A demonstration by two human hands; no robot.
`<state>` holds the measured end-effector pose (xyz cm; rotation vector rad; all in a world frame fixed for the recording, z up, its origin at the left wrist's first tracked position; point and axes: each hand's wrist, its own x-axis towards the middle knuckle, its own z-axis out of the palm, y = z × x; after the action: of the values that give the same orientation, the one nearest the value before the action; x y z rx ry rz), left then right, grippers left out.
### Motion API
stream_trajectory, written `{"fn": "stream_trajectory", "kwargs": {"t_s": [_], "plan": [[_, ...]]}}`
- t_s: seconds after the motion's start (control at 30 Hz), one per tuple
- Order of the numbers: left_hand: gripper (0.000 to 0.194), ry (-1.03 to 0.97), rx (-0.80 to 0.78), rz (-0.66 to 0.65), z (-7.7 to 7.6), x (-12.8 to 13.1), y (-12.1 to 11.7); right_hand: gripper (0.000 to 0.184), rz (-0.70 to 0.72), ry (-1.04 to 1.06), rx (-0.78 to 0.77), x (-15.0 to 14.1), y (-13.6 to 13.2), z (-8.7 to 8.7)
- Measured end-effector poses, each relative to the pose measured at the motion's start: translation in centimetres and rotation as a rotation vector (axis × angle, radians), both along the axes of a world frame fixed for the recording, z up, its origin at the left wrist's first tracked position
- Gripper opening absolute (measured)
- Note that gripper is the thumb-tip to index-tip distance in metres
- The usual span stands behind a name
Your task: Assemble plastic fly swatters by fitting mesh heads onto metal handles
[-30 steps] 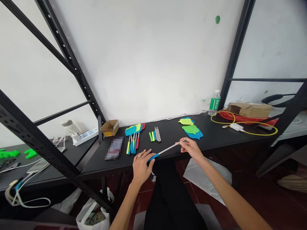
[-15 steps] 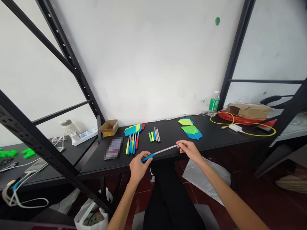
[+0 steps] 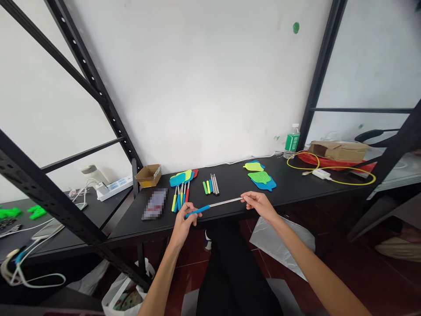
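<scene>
My left hand [image 3: 182,226] is shut around a slim metal rod [image 3: 225,202] with a blue foam grip [image 3: 197,212], which looks like a fly swatter handle. My right hand [image 3: 258,205] pinches the rod's far metal end, just above the black table [image 3: 131,224]. Behind the rod lie several swatters with coloured grips and mesh heads [image 3: 180,178]. Further right are loose rods with grips [image 3: 210,185] and loose green and blue mesh heads [image 3: 260,179]. Nothing else touches my hands.
A small cardboard box [image 3: 148,175] and a blurred packet [image 3: 154,204] sit at the table's left. A water bottle [image 3: 292,141] and a yellow cable [image 3: 329,173] lie to the right. Black shelf uprights [image 3: 320,74] flank the table, and a white plastic bag [image 3: 123,298] stands on the floor.
The blue grip end of the rod has swung left with my left hand, and the rod now lies more level. My right hand has stayed near the far end.
</scene>
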<state>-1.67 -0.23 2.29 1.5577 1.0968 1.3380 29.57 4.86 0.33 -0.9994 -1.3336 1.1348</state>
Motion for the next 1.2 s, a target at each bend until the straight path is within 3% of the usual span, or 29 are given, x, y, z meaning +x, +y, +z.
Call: {"fn": "stream_trajectory", "kwargs": {"t_s": [0.43,0.6,0.83,1.2], "plan": [[0.044,-0.082,-0.091,0.074,-0.2,-0.71,0.9,0.044,0.033,0.045,-0.028,0.39,0.07,-0.07],[0.039,-0.045,-0.098,0.089,-0.14,-0.62,0.68,0.043,0.056,0.074,-0.048,0.45,-0.08,0.16],[0.046,0.012,-0.114,0.107,-0.47,-0.59,0.72,0.043,0.052,0.06,-0.037,0.35,-0.09,0.16],[0.033,0.004,-0.063,0.029,-0.46,-0.85,0.97,0.043,0.046,0.037,-0.041,0.5,-0.09,-0.01]]}}
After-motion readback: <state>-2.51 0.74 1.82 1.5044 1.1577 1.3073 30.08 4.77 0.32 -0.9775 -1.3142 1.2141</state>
